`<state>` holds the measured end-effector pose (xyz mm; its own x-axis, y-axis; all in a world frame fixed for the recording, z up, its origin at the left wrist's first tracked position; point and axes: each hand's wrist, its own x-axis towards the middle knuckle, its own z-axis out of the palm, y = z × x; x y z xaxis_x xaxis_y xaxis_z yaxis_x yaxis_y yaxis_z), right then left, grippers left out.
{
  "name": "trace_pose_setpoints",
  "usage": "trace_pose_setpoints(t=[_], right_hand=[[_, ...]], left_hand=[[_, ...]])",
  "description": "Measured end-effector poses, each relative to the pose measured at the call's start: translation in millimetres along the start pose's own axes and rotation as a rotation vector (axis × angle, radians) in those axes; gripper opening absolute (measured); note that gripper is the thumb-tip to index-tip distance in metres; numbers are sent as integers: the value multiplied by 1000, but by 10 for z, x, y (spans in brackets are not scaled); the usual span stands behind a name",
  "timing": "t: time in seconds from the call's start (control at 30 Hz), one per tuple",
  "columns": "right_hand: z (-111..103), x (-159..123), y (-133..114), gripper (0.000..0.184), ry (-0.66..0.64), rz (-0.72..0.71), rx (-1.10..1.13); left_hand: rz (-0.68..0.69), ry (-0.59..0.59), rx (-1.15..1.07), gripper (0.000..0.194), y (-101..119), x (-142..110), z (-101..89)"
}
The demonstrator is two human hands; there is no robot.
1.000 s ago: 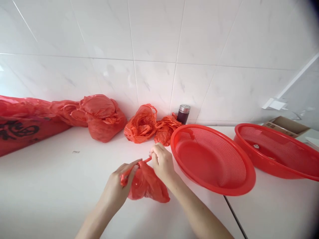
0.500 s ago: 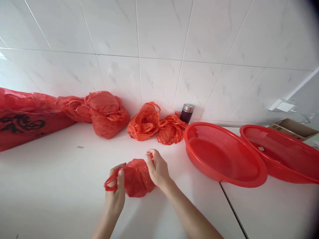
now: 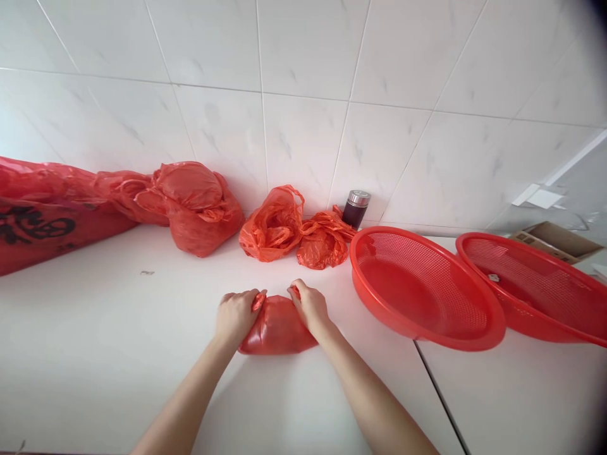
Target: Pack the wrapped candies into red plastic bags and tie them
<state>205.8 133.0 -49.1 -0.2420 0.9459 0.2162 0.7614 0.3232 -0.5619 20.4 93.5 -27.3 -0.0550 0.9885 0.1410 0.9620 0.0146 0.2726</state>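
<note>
The white table (image 3: 95,354) meets the pale tiled wall (image 3: 303,69) at its back edge, where a big red plastic bag with black lettering (image 3: 52,234), a bulging red plastic bag (image 3: 199,227), two crumpled orange-red plastic bags (image 3: 270,234) and a dark bottle with a silver lid (image 3: 355,212) line up. Toward the right edge sit two red perforated plastic basins (image 3: 410,297), side by side; a dark seam (image 3: 439,392) runs from beneath the nearer one toward the front edge. Room to move is widest on the left; on the right a narrower strip separates hand and basin.

The squat, filled red plastic bag (image 3: 277,335) rests mid-table, between this row and the front edge. Its long axis lies left to right, roughly parallel to the back edge; its gathered top faces back, its rounded belly forward. The left hand's (image 3: 236,316) grip is closed around one top end, the right hand's (image 3: 310,308) pinched on the other.
</note>
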Motion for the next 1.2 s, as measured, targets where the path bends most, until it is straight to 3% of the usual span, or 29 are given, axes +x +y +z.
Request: trace_pose_setpoints(t=[0.17,0.3,0.4,0.53,0.7,0.9,1.03,1.2], right_hand=[[119,154,113,19,0,67,-88],[134,229,152,21,15,103,-149],[45,211,117,24,45,122,-181],[-92,61,-7,32,62,128,-200],[-82,-59,-131,38,3,118,-212],[-127,69,29,45,-29,159,-148],[-188,188,183,46,-6,183,-99],[-166,234,263,48,0,229,-41]], left_hand=[[-86,-139,63,34,17,271,92],[-107,-173,79,29,26,371,147],[-119,-129,63,31,41,350,153],[-149,30,-12,45,87,190,157],[-62,133,-198,42,142,12,195],[-127,18,-308,43,83,-35,125],[-168,-43,-276,45,23,28,56],[-197,-93,-214,45,38,170,109]])
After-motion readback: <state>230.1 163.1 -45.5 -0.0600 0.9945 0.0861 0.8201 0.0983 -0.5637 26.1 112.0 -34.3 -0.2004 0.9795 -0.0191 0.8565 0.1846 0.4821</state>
